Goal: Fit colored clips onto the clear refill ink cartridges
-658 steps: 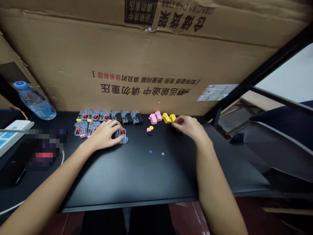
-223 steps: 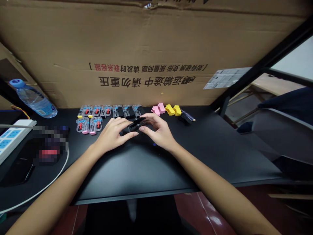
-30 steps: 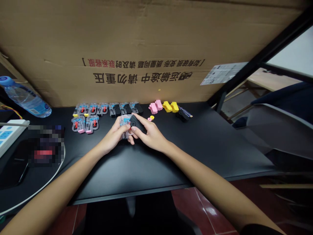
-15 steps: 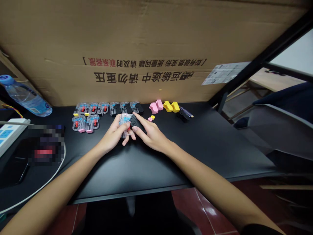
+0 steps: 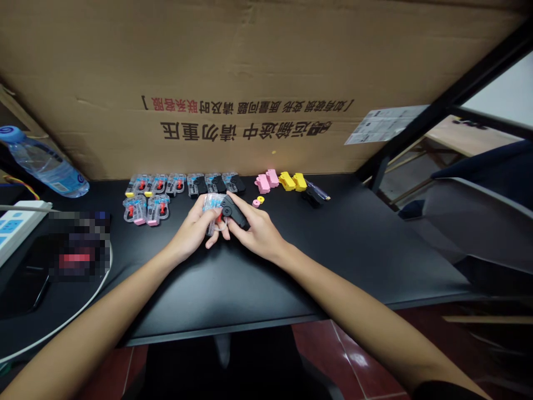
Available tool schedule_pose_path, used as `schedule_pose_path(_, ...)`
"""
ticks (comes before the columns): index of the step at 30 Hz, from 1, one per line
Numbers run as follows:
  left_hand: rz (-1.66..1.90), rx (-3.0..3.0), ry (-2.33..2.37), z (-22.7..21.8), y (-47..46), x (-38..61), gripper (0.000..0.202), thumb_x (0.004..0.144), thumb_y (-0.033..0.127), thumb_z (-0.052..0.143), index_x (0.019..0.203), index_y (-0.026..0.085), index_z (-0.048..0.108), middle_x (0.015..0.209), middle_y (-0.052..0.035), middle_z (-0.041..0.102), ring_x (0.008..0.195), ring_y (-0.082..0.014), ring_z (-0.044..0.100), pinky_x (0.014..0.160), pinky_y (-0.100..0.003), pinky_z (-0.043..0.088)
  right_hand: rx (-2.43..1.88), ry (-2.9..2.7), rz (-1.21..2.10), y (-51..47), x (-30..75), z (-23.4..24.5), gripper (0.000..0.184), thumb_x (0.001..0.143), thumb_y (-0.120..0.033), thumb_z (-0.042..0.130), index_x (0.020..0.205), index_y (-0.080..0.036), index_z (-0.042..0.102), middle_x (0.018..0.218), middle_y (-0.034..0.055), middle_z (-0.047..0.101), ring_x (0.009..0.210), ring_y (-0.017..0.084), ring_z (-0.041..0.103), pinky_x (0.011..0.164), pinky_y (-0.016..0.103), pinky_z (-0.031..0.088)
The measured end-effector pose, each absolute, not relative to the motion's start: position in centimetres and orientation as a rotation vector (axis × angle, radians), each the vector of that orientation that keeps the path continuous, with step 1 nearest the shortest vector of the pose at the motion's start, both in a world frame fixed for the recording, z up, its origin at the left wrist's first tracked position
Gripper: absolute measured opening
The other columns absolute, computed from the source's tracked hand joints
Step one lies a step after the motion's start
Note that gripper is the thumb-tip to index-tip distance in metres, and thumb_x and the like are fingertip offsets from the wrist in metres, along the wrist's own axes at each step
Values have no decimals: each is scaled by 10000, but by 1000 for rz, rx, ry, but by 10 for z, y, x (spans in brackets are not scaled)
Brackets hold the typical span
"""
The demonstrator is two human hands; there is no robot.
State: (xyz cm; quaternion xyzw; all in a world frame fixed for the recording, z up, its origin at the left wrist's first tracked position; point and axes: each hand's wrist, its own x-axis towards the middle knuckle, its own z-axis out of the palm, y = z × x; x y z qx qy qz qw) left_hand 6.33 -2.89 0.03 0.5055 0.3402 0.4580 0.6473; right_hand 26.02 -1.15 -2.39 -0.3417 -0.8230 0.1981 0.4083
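Above the black desk, my left hand (image 5: 192, 229) is closed around the clear body of a small toy gun (image 5: 214, 201), its thumb lying across it near a red trigger-like part. My right hand (image 5: 261, 232) grips the black handle piece (image 5: 235, 212) of the same toy gun, thumb below and fingers along the upper edge. The black piece meets the clear body between my hands; I cannot tell whether they are joined. Clear toy guns with black handles (image 5: 214, 184) lie in the row just behind. Others without them, with red triggers (image 5: 158, 210), lie to the left.
Pink parts (image 5: 266, 180), yellow parts (image 5: 292, 181) and small pink and yellow rings (image 5: 258, 201) lie behind my right hand. Farther right is a dark pen-like tool (image 5: 317, 191). Cardboard (image 5: 250, 66) stands along the back. A water bottle (image 5: 50, 166), power strip (image 5: 20, 225) and cable occupy the left.
My right thumb has moved down off the face of the black handle, so more of it shows. The handle looks slightly turned; both hands stay in place.
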Motion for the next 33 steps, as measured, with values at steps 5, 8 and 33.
schedule_pose_path(5,1079,1168,796,-1,-30,66,367,956,486,646,1089,235,414,634,43,715,299,-65,431,333,-161,252,-894,-2064,377,-17,258,-28,664,1045,-291,606,1687,-218,456,1581,126,647,1356,298,721,1156,443,607)
schedule_pose_path(8,1075,1180,807,-1,-31,67,352,958,489,625,1071,239,404,605,45,706,292,-68,422,331,-156,249,-875,-2061,330,-18,257,-30,651,1047,-279,600,1679,-194,465,1564,145,658,1335,296,735,1131,432,625)
schedule_pose_path(33,1096,1163,805,3,-33,68,349,951,475,619,1070,244,385,599,61,687,304,-71,443,341,-159,242,-880,-2014,414,-25,249,-26,664,1065,-224,540,1715,-251,406,1505,102,707,1288,266,752,1120,423,626)
